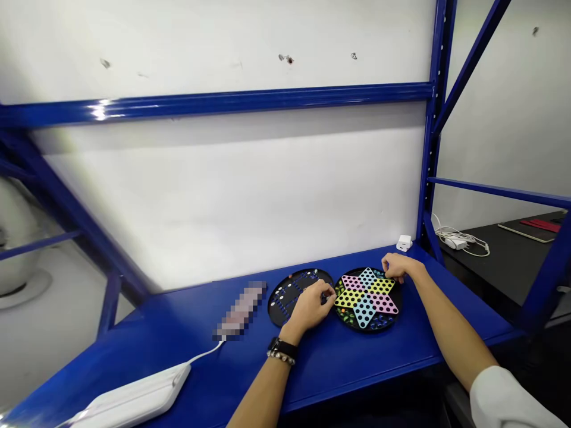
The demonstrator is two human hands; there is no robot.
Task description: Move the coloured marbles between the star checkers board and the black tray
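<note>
A star-shaped Chinese checkers board (366,296) in pink, blue and yellow, full of dark holes, lies in a round black tray. Small green, blue and orange marbles (345,315) fill the spaces around the star's points. My left hand (313,304) is closed in a pinch at the tray's left edge, partly over a second round black tray (285,297) with small white and blue pieces. At the far right rim, my right hand (398,267) has its fingers pinched down by the marbles. What either pinch holds is hidden or too small to tell.
A pixelated flat object (241,310) lies left on the blue table (214,380), a white cable running from it to a white power strip (138,395). A white adapter (404,242) stands at the back right. Blue metal posts (430,119) frame the table against the wall.
</note>
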